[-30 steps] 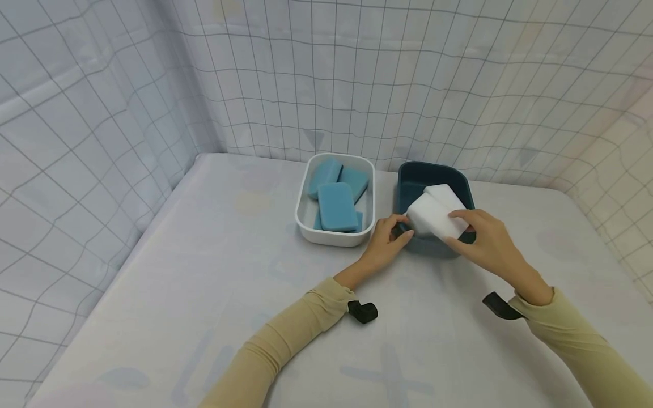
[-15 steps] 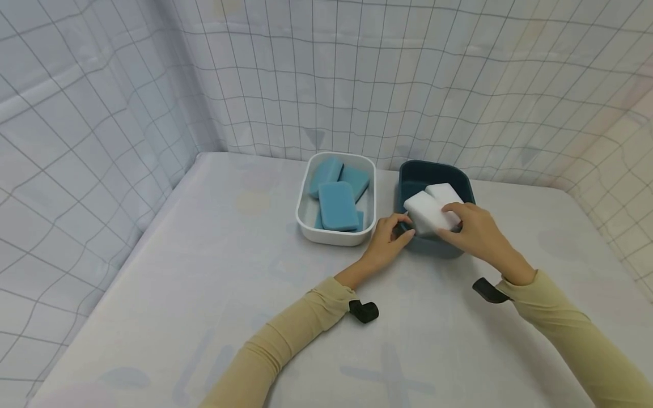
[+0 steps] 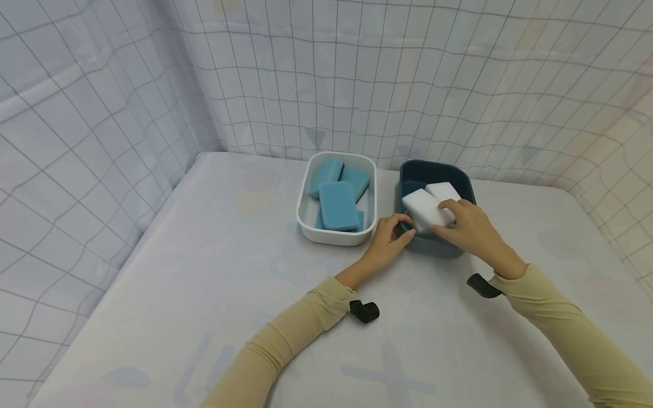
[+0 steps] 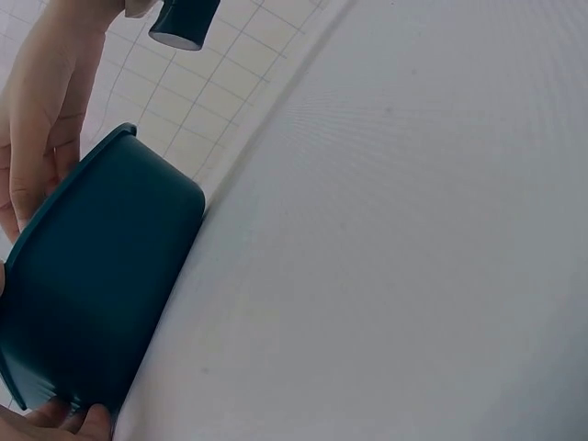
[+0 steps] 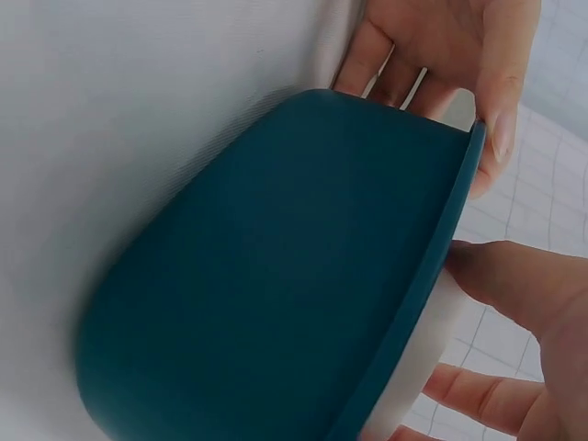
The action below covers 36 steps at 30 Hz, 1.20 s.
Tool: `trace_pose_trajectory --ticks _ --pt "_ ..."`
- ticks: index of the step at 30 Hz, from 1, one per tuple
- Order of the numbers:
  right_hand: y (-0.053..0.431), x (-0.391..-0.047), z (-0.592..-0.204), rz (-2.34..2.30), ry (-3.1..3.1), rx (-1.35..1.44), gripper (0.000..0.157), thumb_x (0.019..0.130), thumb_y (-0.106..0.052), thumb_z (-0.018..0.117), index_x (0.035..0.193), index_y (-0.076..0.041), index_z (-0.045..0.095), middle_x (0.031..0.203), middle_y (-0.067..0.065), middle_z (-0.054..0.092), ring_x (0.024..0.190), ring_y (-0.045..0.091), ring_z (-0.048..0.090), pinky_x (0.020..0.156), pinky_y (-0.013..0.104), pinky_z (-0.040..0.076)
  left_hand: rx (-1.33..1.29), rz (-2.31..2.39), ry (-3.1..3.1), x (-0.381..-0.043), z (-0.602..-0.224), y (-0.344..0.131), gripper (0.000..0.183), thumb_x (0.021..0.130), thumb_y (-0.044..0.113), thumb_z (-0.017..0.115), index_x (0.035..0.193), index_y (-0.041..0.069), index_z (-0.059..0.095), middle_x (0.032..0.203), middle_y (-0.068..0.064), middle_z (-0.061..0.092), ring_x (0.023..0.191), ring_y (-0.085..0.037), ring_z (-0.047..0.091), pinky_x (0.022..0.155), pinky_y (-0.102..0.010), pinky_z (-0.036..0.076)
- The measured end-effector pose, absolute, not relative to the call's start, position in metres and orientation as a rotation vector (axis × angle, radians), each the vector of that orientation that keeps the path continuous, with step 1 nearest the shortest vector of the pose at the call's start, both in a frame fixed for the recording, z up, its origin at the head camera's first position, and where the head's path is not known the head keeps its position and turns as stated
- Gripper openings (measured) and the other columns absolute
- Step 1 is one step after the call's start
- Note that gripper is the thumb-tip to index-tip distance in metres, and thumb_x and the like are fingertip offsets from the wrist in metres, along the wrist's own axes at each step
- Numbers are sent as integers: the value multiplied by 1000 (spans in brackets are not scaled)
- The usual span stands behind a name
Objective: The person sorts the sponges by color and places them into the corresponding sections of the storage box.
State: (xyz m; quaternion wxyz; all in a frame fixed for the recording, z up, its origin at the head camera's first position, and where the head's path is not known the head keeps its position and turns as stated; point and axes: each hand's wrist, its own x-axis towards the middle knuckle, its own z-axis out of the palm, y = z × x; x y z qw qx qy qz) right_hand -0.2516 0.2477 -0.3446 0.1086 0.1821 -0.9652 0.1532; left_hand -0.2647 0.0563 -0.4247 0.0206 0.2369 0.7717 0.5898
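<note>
My right hand [image 3: 474, 232] pinches a white sponge [image 3: 424, 207] between thumb and fingers, low inside the dark teal bin [image 3: 436, 247]. Behind it a second white sponge [image 3: 442, 190] lies in the same bin. At the bin's left front corner, my left hand [image 3: 382, 243] grips the rim. The right wrist view shows the left thumb at the rim and its other fingers along the outer wall [image 5: 276, 257]. In that view the bin's wall hides most of the held sponge.
To the left of the teal bin stands a white bin [image 3: 334, 237] with several blue sponges [image 3: 338, 205] piled in it. A white cloth [image 3: 245, 249] covers the table. Grid-patterned fabric [image 3: 347, 79] hangs behind and at the sides.
My right hand has moved left and lowered the white sponge deeper into the teal bin. The left hand has stayed at the rim.
</note>
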Motion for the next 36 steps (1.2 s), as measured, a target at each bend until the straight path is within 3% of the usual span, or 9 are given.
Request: trace_pose_trajectory --ticks 12,20,29,36 --pt "233 -263 -345 285 -2960 418 53 82 -32 69 114 7 52 101 31 57 77 36 58 66 48 50 741 1837 2389 -263 -420 55 27 96 17 52 120 4 51 121 -19 47 102 -28 45 79 -20 39" --pt "231 -268 -343 288 -2988 416 65 81 -38 70 118 10 49 107 35 56 85 40 59 71 51 51 785 1848 2398 -266 -424 55 26 96 17 52 119 3 52 118 -19 48 99 -26 46 79 -22 41" --pt "236 -257 -343 338 -2952 412 62 82 -37 70 119 8 49 107 35 56 87 42 60 72 53 51 823 1855 2389 -267 -420 57 26 95 13 54 117 0 53 113 -19 54 90 -27 51 73 -17 41" --pt "239 -249 -345 342 -2918 437 59 82 -33 70 118 9 49 104 34 58 84 40 60 71 51 51 751 1804 2397 -265 -418 55 33 94 14 54 124 1 51 125 -20 49 111 -27 46 84 -24 45"
